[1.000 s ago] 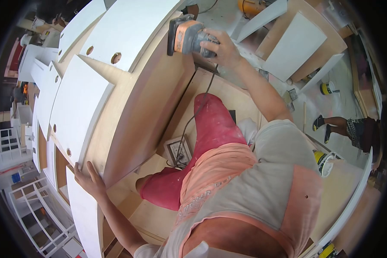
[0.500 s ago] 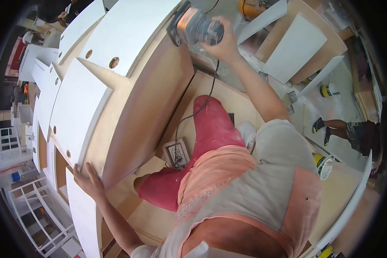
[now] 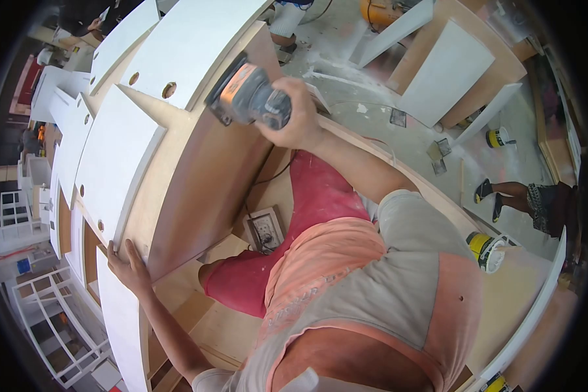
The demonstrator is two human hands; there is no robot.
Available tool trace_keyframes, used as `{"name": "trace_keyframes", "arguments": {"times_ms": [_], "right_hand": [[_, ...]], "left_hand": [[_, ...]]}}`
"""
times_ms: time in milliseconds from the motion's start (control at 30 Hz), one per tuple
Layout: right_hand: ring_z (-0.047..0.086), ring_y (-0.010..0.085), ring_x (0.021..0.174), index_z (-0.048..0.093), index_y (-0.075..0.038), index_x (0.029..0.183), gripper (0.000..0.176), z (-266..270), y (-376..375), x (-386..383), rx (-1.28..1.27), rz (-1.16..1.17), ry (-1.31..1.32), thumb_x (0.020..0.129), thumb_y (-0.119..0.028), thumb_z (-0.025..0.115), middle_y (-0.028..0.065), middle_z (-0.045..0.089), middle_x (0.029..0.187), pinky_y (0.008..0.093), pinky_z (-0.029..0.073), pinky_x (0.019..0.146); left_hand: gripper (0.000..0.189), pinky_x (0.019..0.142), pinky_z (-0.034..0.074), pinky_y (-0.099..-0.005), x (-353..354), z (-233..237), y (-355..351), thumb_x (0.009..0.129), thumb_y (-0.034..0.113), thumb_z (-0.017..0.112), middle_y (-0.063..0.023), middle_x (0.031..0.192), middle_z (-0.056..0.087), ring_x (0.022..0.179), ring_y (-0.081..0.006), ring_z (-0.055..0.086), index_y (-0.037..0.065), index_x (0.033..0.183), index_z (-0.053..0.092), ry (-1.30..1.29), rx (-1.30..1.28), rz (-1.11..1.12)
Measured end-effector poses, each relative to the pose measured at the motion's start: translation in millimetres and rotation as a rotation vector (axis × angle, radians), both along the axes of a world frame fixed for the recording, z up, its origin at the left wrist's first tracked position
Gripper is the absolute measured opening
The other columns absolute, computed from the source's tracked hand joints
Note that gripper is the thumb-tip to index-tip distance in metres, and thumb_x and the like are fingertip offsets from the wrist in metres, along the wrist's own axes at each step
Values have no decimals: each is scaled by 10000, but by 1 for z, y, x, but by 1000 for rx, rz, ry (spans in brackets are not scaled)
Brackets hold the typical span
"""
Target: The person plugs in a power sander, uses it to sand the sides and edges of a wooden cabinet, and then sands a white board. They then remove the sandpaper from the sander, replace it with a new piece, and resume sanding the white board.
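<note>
A curved wooden piece of furniture with white panels on its face stands at my left. My right hand is wrapped round a black and orange power sander. The sander's pad lies against the furniture's curved wooden edge, near the upper middle of the view. Lower on the same edge rests my left hand, its fingers apart and holding no tool. Round holes show in the white panels.
A box-like item lies by my legs. Buckets stand at the right, with white panels at the upper right. Another person's legs show at the right, and another person's leg at the top. A cable runs near my knee.
My right hand and the sander have moved down and left along the edge. A person's leg now shows at the top. My left hand has hardly moved.
</note>
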State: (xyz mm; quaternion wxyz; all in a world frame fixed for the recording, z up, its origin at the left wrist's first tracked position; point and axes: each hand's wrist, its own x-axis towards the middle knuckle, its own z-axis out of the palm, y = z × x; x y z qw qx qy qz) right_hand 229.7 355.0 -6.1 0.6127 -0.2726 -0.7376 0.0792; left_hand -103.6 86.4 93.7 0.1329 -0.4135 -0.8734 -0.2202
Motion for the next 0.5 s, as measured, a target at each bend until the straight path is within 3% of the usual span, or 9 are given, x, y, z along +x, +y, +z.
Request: {"name": "trace_keyframes", "arguments": {"times_ms": [33, 100, 167, 300, 367, 467, 500], "right_hand": [[507, 238, 954, 380, -31, 1152, 791, 0, 6, 1, 2, 5, 3, 517, -185, 824, 147, 460, 1058, 358, 458, 794], [535, 241, 896, 375, -18, 1151, 797, 3, 22, 7, -291, -35, 217, 508, -160, 823, 141, 493, 1010, 357, 472, 756], [538, 257, 948, 377, -15, 1150, 791, 16, 42, 23, -553, -122, 238, 502, -151, 811, 156, 518, 1005, 370, 458, 789], [542, 247, 927, 355, -5, 1178, 840, 15, 90, 35, -763, -147, 454, 487, -130, 818, 152, 511, 1019, 355, 471, 764], [530, 262, 943, 340, 4, 1197, 884, 45, 77, 33, -1031, 147, 826, 472, -143, 824, 156, 499, 1035, 348, 462, 792], [514, 271, 962, 348, 4, 1181, 845, 48, 52, 15, -906, -7, 721, 497, -169, 813, 156, 487, 1049, 367, 438, 824], [508, 273, 965, 355, 1, 1169, 819, 43, 42, 10, -774, -64, 579, 506, -175, 804, 157, 486, 1041, 371, 434, 821]], "left_hand": [[566, 942, 358, -402, 0, -1, -2, 856, 395, 552, -247, 1165, 455, 1109, -364, 438, -30, 1217, 453, -6, 13, -16], [573, 942, 358, -400, -2, 0, -2, 854, 398, 554, -248, 1160, 456, 1108, -362, 439, -31, 1220, 451, 11, 9, -21], [579, 942, 358, -399, -1, -1, -1, 853, 400, 556, -248, 1155, 458, 1107, -360, 440, -31, 1223, 448, 13, 0, -30], [568, 937, 357, -394, 3, 2, 1, 846, 381, 575, -245, 1139, 464, 1086, -359, 447, -37, 1212, 453, -10, 9, 5], [572, 934, 357, -393, -1, 1, 0, 848, 385, 570, -245, 1137, 465, 1083, -358, 449, -42, 1211, 451, -42, 6, 14], [571, 932, 358, -392, 2, 2, 1, 849, 384, 570, -246, 1142, 463, 1086, -355, 448, -43, 1211, 453, -17, 3, 2], [571, 932, 358, -392, 2, 1, 1, 849, 384, 570, -246, 1142, 463, 1086, -355, 448, -43, 1211, 453, -23, -1, 0]]}}
